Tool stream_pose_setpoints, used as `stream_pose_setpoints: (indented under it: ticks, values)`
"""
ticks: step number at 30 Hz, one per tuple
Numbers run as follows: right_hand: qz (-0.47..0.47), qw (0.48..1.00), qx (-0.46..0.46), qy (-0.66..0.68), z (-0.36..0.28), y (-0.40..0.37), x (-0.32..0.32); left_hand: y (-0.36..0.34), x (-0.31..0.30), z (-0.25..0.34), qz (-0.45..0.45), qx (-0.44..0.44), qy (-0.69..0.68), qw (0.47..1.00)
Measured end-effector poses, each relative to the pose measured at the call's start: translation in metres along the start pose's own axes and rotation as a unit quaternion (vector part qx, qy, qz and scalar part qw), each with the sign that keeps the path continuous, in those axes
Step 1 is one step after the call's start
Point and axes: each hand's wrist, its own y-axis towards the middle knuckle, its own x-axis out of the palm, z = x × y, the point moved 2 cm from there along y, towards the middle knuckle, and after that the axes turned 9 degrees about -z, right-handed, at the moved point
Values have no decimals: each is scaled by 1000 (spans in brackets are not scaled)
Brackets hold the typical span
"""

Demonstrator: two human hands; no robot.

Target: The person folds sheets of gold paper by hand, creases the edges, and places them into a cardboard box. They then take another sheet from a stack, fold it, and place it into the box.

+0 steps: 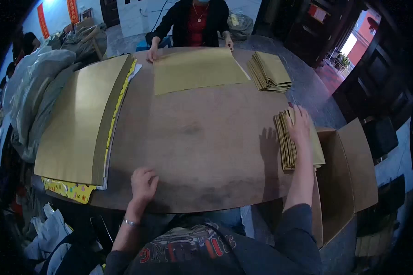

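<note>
1. The right hand (299, 126) lay on top of the near folded stack (307, 146), its fingers extended over the brown sheets toward the far end. Whether the grip was closed on any of them, one cannot tell.
2. The left hand (144, 184) was at the near edge of the bench (202, 137), fingers loosely bent and partly open, with nothing visible in the grip. A band (130, 222) circled its wrist.
3. The near folded stack stood at the right side of the bench, its layered folds facing left. The far folded stack (271, 71) lay beyond it, apart from it, also on the right side.
4. Just beside the near folded stack, past the bench's right edge, stood a cardboard box (337, 174) with its flaps open.
5. On the left side of the bench lay a tall pile of large flat brown sheets (78, 119), with a yellow patterned sheet (69, 189) showing beneath along the near and right edges.
6. Across the bench, another person (198, 23) in a dark jacket had both hands at the far corners of a single brown sheet (197, 68), which lay flat on the bench, left of the far folded stack.
</note>
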Motion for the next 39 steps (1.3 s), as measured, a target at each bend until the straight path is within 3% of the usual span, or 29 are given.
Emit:
stream_pose_setpoints:
  ticks: [1, 3, 4, 6, 8, 9, 10, 11, 12, 13, 18, 20, 21, 23, 24, 27, 33, 35, 36, 39]
  values:
    - [20, 999, -22, -26, -30, 24, 0, 2, -2, -3, -32, 10, -17, 999]
    - [25, 994, 38, 99, -73, 82, 28, 8, -21, 4, -71, -49, -62, 994]
    - [-7, 992, 33, 118, -99, 101, 37, 12, -46, 13, -79, -29, -19, 996]
    - [-48, 988, 7, 144, -165, 105, 50, 11, -81, 13, 0, -76, -13, 997]
    - [-53, 962, -135, 232, -245, 72, 55, 7, -120, 7, 66, -68, 22, 995]
    - [-111, 944, -197, 240, -287, 37, 61, -2, -135, -8, 96, -95, 42, 990]
    - [-165, 920, -259, 242, -320, -8, 67, -11, -148, -23, 127, -120, 61, 983]
    - [-191, 902, -325, 208, -349, -69, 80, -21, -159, -40, 159, -157, -10, 975]
    - [-213, 879, -390, 172, -368, -123, 92, -32, -171, -57, 147, -164, 57, 974]
    - [-219, 857, -422, 199, -377, -156, 77, -41, -180, -74, 125, -164, 118, 971]
    - [-236, 775, -527, 257, -378, -204, 39, -48, -214, -115, 11, -315, -16, 949]
    - [-257, 776, -514, 261, -375, -195, 40, -46, -216, -124, -36, -238, -8, 971]
    - [-240, 782, -509, 268, -373, -193, 46, -47, -220, -127, -25, -247, -14, 969]
    - [-249, 787, -508, 246, -373, -188, 44, -41, -224, -123, -92, -227, 24, 969]
    - [-255, 798, -494, 232, -373, -187, 44, -41, -224, -128, -93, -192, 47, 976]
    - [-252, 797, -498, 230, -376, -188, 40, -39, -226, -143, -109, -192, 90, 971]
    - [-264, 797, -507, 195, -382, -187, 36, -47, -216, -149, -36, -236, 12, 971]
    - [-286, 765, -544, 190, -394, -182, 27, -50, -215, -144, -18, -271, -49, 961]
    - [-303, 753, -556, 180, -403, -175, 24, -50, -214, -150, -7, -193, 6, 981]
    - [-273, 732, -596, 186, -431, -154, 19, -54, -205, -169, 18, -152, 17, 988]
